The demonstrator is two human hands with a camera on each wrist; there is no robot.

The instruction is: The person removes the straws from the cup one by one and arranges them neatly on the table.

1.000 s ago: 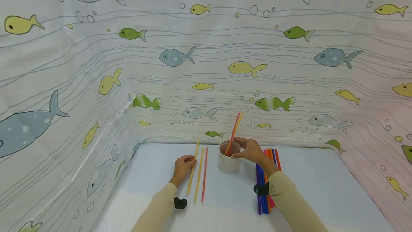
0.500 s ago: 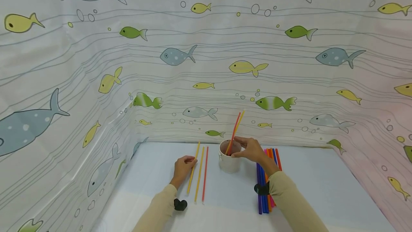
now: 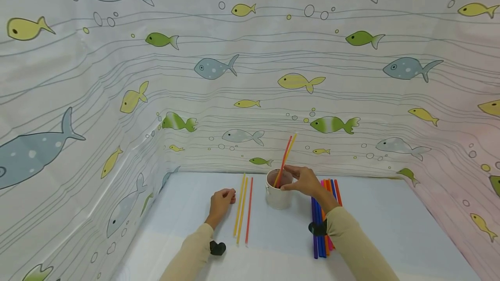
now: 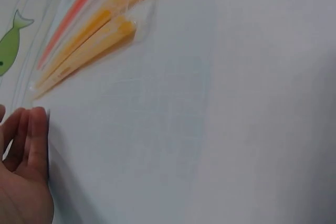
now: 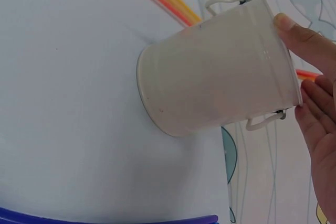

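Observation:
A small white metal bucket (image 3: pixel 278 196) with side handles stands upright on the table; a red straw (image 3: pixel 284 157) and a yellow straw (image 3: pixel 290 150) lean in it. My right hand (image 3: pixel 306 182) holds the bucket's rim, thumb at the near edge and fingers on the far side, as the right wrist view shows. Left of the bucket lie two yellow straws (image 3: pixel 240 211) and a red straw (image 3: pixel 249 211), side by side, in clear wrapping in the left wrist view. My left hand (image 3: pixel 221 203) rests just left of them, fingers loosely bent, apart from the straws and holding nothing.
Several thicker coloured sticks (image 3: pixel 321 246), blue, orange, pink and red, lie in a bunch beneath my right forearm. A fish-patterned cloth (image 3: pixel 250 64) surrounds the white table (image 3: pixel 289 250) at the back and sides.
The leftmost yellow straw has shifted right, close against the other yellow one. My left hand has let go of it and drawn slightly left. The right hand and bucket have stayed put.

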